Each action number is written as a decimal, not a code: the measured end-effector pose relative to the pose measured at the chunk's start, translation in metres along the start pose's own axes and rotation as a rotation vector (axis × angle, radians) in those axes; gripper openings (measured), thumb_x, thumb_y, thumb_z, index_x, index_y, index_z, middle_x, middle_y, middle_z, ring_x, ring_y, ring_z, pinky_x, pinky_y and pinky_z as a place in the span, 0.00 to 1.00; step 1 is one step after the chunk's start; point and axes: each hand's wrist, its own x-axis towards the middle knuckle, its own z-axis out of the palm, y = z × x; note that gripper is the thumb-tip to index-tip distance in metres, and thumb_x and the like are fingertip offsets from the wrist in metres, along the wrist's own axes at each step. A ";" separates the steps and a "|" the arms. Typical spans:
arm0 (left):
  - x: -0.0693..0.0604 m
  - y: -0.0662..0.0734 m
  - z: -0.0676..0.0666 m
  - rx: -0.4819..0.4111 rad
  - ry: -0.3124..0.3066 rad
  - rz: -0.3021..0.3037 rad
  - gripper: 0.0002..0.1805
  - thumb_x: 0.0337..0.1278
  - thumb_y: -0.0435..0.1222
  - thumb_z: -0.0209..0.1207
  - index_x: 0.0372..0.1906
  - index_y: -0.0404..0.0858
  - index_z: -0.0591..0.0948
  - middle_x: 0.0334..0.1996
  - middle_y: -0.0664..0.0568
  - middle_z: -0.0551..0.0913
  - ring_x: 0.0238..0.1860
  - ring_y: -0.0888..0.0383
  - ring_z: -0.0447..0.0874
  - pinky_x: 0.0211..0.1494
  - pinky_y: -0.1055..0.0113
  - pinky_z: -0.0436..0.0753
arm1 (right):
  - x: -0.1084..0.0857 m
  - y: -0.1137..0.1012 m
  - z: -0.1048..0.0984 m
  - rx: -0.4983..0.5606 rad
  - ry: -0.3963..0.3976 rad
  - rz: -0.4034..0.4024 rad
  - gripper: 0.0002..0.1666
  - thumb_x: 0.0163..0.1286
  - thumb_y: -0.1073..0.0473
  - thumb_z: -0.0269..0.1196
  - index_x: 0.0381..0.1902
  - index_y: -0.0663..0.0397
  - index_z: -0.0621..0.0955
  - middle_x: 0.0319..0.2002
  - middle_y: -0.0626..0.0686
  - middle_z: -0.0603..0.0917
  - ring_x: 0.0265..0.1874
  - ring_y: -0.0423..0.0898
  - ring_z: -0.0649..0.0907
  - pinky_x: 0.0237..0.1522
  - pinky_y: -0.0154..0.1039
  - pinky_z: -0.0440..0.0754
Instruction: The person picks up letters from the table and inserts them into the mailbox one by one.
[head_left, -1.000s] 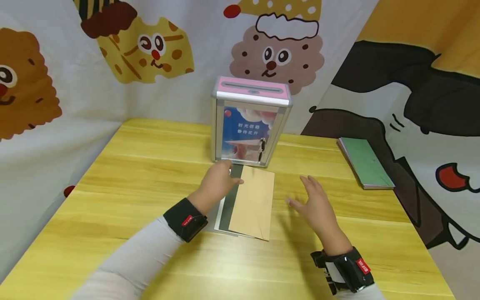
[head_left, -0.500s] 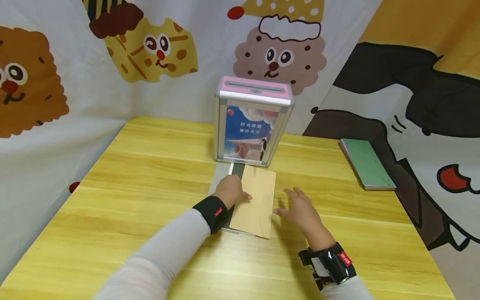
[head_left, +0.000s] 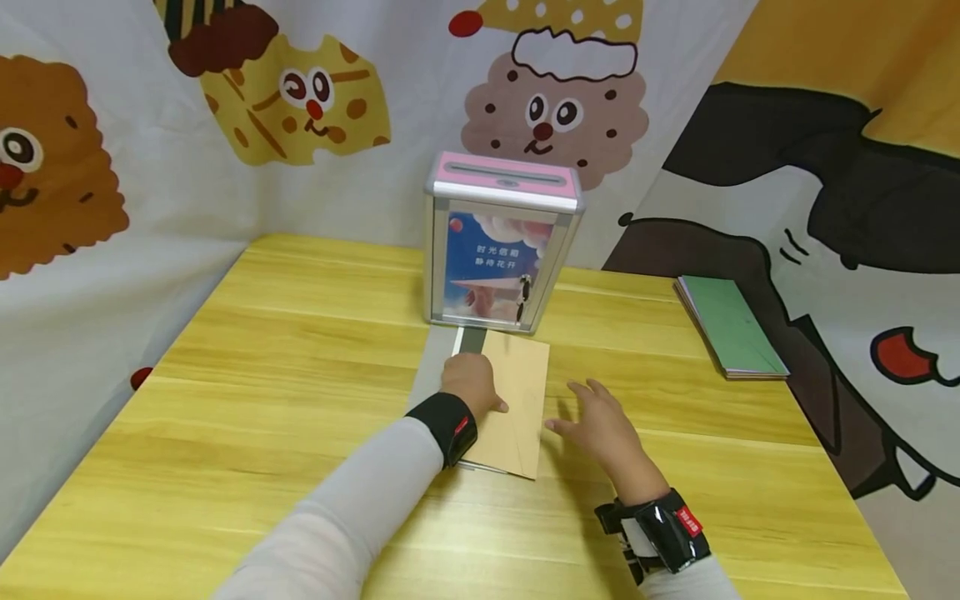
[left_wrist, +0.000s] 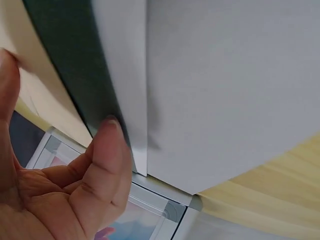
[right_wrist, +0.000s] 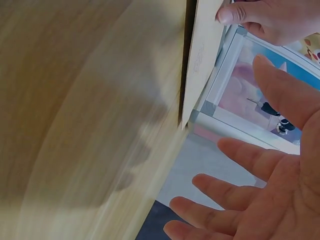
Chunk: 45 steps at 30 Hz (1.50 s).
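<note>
On the table lies a fanned pile: a tan envelope (head_left: 521, 375) on top, then a dark green one (left_wrist: 70, 45), a white one (left_wrist: 127, 55) and a light grey sheet or envelope (left_wrist: 230, 90). My left hand (head_left: 472, 383) rests over the pile's left part. Its bent fingertips touch the dark green envelope while the thumb lies on the tan one, spread apart from the fingers. To the right of the tan envelope, my right hand (head_left: 603, 429) hovers with spread, relaxed fingers and holds nothing. Directly behind the pile stands a letter box (head_left: 502, 250) with a pink slotted top.
Green-topped envelopes (head_left: 731, 325) lie stacked at the table's back right edge. A printed cartoon cloth (head_left: 337, 200) hangs behind the wooden table (head_left: 187, 467). Small keys (head_left: 523, 292) hang from the letter box's front door.
My left hand has come right and down from the pile's upper left edge onto the envelopes. My right hand has shifted left, closer to the tan envelope. The pile stays put.
</note>
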 end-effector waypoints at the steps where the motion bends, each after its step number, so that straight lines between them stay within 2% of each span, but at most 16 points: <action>1: 0.000 0.001 0.000 0.016 -0.002 -0.001 0.38 0.29 0.64 0.73 0.39 0.36 0.86 0.40 0.48 0.86 0.42 0.51 0.83 0.43 0.60 0.80 | 0.000 0.000 0.000 -0.001 0.001 0.000 0.46 0.61 0.48 0.70 0.69 0.65 0.66 0.70 0.73 0.56 0.66 0.73 0.60 0.57 0.68 0.65; 4: 0.000 0.002 -0.001 0.040 -0.006 -0.015 0.37 0.29 0.61 0.75 0.41 0.36 0.86 0.41 0.47 0.85 0.43 0.51 0.82 0.42 0.60 0.80 | -0.001 0.001 0.000 -0.002 0.002 0.003 0.45 0.61 0.48 0.70 0.68 0.66 0.67 0.70 0.73 0.57 0.66 0.72 0.60 0.58 0.68 0.65; 10: 0.001 0.001 -0.001 0.036 0.004 -0.031 0.27 0.28 0.53 0.79 0.33 0.38 0.87 0.37 0.50 0.87 0.42 0.54 0.84 0.40 0.62 0.80 | -0.003 0.001 -0.003 0.003 0.000 0.010 0.45 0.62 0.48 0.70 0.69 0.65 0.66 0.70 0.72 0.56 0.66 0.72 0.59 0.59 0.68 0.63; 13: 0.002 0.000 -0.002 0.018 -0.012 -0.034 0.24 0.30 0.50 0.79 0.31 0.39 0.86 0.36 0.51 0.87 0.41 0.55 0.84 0.39 0.62 0.81 | -0.003 0.000 -0.004 0.008 -0.001 0.006 0.44 0.62 0.49 0.69 0.69 0.65 0.66 0.70 0.73 0.55 0.66 0.73 0.59 0.60 0.68 0.63; 17: 0.002 -0.005 -0.002 -0.057 -0.019 -0.055 0.25 0.30 0.50 0.79 0.32 0.36 0.86 0.37 0.48 0.86 0.43 0.52 0.84 0.43 0.61 0.82 | -0.003 0.001 -0.005 0.014 -0.002 0.003 0.45 0.62 0.49 0.69 0.69 0.66 0.66 0.70 0.73 0.56 0.66 0.73 0.59 0.60 0.68 0.62; 23: 0.000 -0.019 -0.003 -0.228 -0.017 -0.084 0.28 0.33 0.47 0.79 0.38 0.31 0.84 0.42 0.42 0.84 0.47 0.46 0.82 0.49 0.57 0.81 | -0.003 0.003 -0.004 0.027 -0.004 -0.003 0.45 0.63 0.49 0.69 0.69 0.66 0.65 0.70 0.73 0.56 0.66 0.73 0.59 0.60 0.68 0.62; 27: -0.002 -0.030 -0.010 -0.302 -0.023 -0.041 0.25 0.41 0.41 0.77 0.39 0.27 0.82 0.41 0.40 0.84 0.46 0.45 0.82 0.50 0.57 0.80 | -0.003 0.005 -0.005 0.023 -0.009 -0.026 0.45 0.63 0.49 0.68 0.69 0.68 0.65 0.68 0.74 0.60 0.65 0.72 0.61 0.60 0.66 0.62; 28: -0.003 -0.032 -0.013 -0.315 -0.028 -0.023 0.23 0.43 0.40 0.76 0.38 0.27 0.82 0.39 0.40 0.84 0.42 0.46 0.84 0.48 0.58 0.81 | -0.003 0.006 -0.005 0.028 -0.018 -0.025 0.45 0.63 0.49 0.68 0.69 0.68 0.65 0.67 0.73 0.61 0.64 0.72 0.62 0.61 0.66 0.63; 30: -0.005 -0.036 -0.022 -0.346 -0.069 0.013 0.18 0.49 0.37 0.72 0.35 0.26 0.81 0.32 0.40 0.84 0.34 0.49 0.85 0.44 0.62 0.82 | -0.003 0.006 -0.006 0.035 -0.044 -0.014 0.44 0.64 0.49 0.67 0.68 0.69 0.65 0.65 0.73 0.66 0.63 0.71 0.65 0.60 0.65 0.65; 34: -0.012 -0.040 -0.037 -0.406 -0.226 0.067 0.14 0.59 0.35 0.66 0.26 0.28 0.78 0.18 0.43 0.83 0.16 0.57 0.82 0.31 0.70 0.81 | -0.004 0.008 -0.007 0.063 -0.109 0.026 0.40 0.66 0.49 0.66 0.65 0.69 0.68 0.57 0.70 0.75 0.57 0.68 0.73 0.54 0.61 0.72; 37: -0.020 -0.039 -0.045 -0.461 -0.297 0.128 0.15 0.60 0.35 0.64 0.21 0.32 0.77 0.14 0.46 0.80 0.15 0.60 0.80 0.28 0.71 0.81 | -0.005 0.009 -0.008 0.080 -0.138 0.025 0.38 0.66 0.48 0.65 0.63 0.70 0.71 0.51 0.68 0.80 0.52 0.65 0.78 0.50 0.59 0.75; 39: -0.027 -0.037 -0.050 -0.509 -0.304 0.172 0.15 0.60 0.34 0.64 0.20 0.34 0.76 0.13 0.49 0.77 0.15 0.60 0.80 0.28 0.70 0.81 | -0.005 0.010 -0.011 0.089 -0.149 0.009 0.39 0.66 0.47 0.65 0.63 0.71 0.71 0.49 0.67 0.81 0.49 0.64 0.79 0.48 0.57 0.77; 42: -0.037 -0.032 -0.059 -0.564 -0.274 0.232 0.16 0.58 0.33 0.65 0.19 0.35 0.74 0.13 0.51 0.75 0.16 0.58 0.81 0.28 0.68 0.81 | -0.005 0.009 -0.017 0.131 -0.155 -0.026 0.42 0.65 0.44 0.65 0.63 0.71 0.70 0.47 0.66 0.82 0.48 0.63 0.80 0.45 0.55 0.79; 45: -0.044 -0.027 -0.070 -0.568 -0.233 0.285 0.17 0.58 0.34 0.65 0.18 0.37 0.72 0.14 0.51 0.75 0.18 0.56 0.82 0.27 0.69 0.79 | -0.006 0.008 -0.026 0.186 -0.152 -0.058 0.44 0.64 0.42 0.66 0.64 0.71 0.69 0.46 0.65 0.82 0.46 0.62 0.81 0.42 0.54 0.80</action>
